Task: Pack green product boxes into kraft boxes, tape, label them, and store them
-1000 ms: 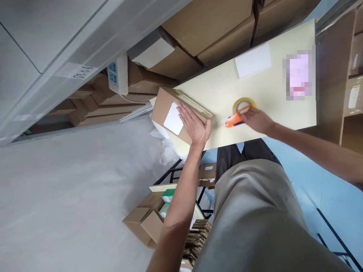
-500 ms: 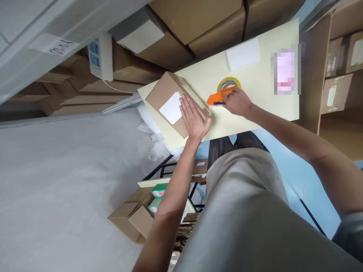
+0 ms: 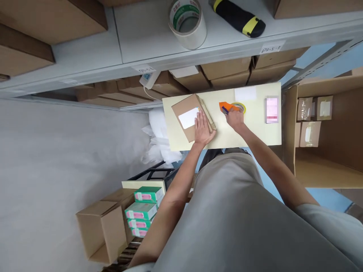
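A small cardboard box (image 3: 185,109) with a white label (image 3: 188,117) lies on a pale yellow table (image 3: 255,132). My left hand (image 3: 203,129) rests flat on the box's near end, fingers stretched out. To its right my right hand (image 3: 235,119) is closed on an orange tape dispenser (image 3: 226,107) with a yellowish tape roll (image 3: 240,107), held low over the table close beside the box.
On the table lie a white paper (image 3: 245,93) and a pink item (image 3: 271,109). A grey shelf above carries a tape roll (image 3: 187,23) and a black-yellow tool (image 3: 237,17). Cardboard boxes stand behind and to the right; an open carton with green boxes (image 3: 143,207) sits below left.
My right hand has brought the orange tape dispenser leftward, closer to the box. My left hand stays on the box. The camera has tilted back, showing the shelf above.
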Demonstrator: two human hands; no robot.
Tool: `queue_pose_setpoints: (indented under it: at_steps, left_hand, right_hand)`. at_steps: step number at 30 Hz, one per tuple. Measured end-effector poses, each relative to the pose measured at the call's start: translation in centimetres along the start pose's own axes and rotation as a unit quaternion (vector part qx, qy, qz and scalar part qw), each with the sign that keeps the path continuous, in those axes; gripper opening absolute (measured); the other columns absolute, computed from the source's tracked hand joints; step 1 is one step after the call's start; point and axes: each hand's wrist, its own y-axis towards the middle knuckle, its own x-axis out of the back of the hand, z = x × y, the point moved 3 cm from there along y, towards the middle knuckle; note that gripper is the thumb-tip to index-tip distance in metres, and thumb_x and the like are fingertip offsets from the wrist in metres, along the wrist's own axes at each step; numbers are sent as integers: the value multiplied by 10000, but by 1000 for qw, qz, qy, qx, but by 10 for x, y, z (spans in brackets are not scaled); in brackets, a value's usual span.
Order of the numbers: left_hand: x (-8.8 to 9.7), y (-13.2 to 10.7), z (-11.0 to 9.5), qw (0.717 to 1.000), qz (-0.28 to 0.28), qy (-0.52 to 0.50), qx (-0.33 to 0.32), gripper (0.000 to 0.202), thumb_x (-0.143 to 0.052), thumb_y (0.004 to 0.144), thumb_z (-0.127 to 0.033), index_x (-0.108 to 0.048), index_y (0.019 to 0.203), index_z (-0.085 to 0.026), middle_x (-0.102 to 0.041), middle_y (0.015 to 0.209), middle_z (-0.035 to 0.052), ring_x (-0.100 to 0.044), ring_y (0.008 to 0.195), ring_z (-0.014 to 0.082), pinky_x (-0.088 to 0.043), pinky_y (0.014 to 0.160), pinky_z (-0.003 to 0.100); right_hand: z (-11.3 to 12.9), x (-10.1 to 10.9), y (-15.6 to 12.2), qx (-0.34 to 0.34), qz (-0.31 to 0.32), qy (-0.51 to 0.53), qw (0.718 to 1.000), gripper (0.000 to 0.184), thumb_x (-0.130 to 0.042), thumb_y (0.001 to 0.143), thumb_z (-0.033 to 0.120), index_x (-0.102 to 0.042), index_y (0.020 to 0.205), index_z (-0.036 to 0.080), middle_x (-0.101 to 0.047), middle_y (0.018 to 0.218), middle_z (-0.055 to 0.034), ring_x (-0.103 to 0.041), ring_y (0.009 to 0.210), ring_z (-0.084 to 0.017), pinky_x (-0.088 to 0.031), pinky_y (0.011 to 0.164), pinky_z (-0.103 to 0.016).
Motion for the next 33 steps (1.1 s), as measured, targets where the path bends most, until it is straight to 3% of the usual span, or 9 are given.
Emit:
queue_pose_setpoints:
  at_steps: [2, 8, 16, 21, 24, 28, 31, 33]
  left_hand:
    - [-1, 0, 0, 1000, 1, -6, 2, 1182, -672, 935, -515, -122, 1829, 27, -32, 1940, 253, 61, 1826, 387, 33, 1488, 590]
    - [-5, 3, 3, 999, -1, -33, 8, 1219, -683, 930, -600, -158, 1828, 35, -41, 1939, 261, 71, 1825, 400, 53, 1481, 606]
    - [-9, 3, 8, 1000, 12, -20, 8, 1298, -685, 918, -677, -115, 1818, 64, -3, 1931, 299, 118, 1817, 420, 62, 1473, 618]
    - [-10, 2, 8, 1000, 13, -15, 17, 1319, -708, 907, -686, -99, 1824, 42, 21, 1934, 284, 128, 1818, 409, 80, 1472, 600]
    - [-7, 2, 5, 999, 25, -11, 23, 1341, -743, 888, -661, -92, 1819, 52, 22, 1930, 299, 138, 1816, 410, 87, 1470, 594]
    - [-1, 1, 1, 998, 51, -3, 33, 1317, -752, 892, -608, -71, 1827, 22, 40, 1932, 292, 142, 1814, 409, 59, 1470, 620]
    - [1, 0, -1, 998, 57, -2, 33, 1298, -746, 894, -552, -47, 1828, 17, 65, 1930, 289, 147, 1814, 403, 56, 1470, 626]
    - [1, -1, -2, 998, 53, -8, 31, 1285, -740, 897, -523, -41, 1829, 20, 70, 1931, 284, 156, 1813, 392, 64, 1472, 610]
  right_hand:
    - [-12, 1, 6, 21, -2, -19, 1000, 549, -364, 1223, 308, -563, 1475, -138, -781, 1198, -355, -782, 1241, -414, -398, 1261, -621]
    - [-42, -18, -10, 17, -10, -12, 1000, 595, -483, 1142, 259, -483, 1589, -134, -749, 1321, -387, -726, 1299, -464, -400, 1267, -661]
    - [-54, -37, -23, 33, -59, 27, 997, 529, -432, 1118, 211, -544, 1553, -68, -661, 1482, -369, -590, 1474, -459, -370, 1320, -715]
    - [-47, -41, -62, 88, -87, 141, 982, 577, -452, 1154, 318, -532, 1642, 19, -544, 1708, -320, -466, 1638, -424, -311, 1402, -696]
    - [-26, -59, -87, 92, -1, 279, 956, 569, -454, 1160, 369, -608, 1637, 101, -588, 1734, -224, -502, 1654, -364, -310, 1441, -611]
    - [11, -89, -99, 18, 124, 470, 874, 651, -550, 1128, 522, -623, 1685, 193, -571, 1780, -101, -475, 1708, -300, -254, 1481, -482]
    - [30, -101, -93, -25, 133, 558, 818, 757, -562, 1104, 645, -576, 1734, 225, -492, 1834, -40, -360, 1773, -254, -168, 1496, -458]
    - [36, -106, -87, -39, 124, 580, 804, 799, -521, 1104, 701, -553, 1752, 233, -470, 1845, -22, -325, 1787, -231, -142, 1498, -453]
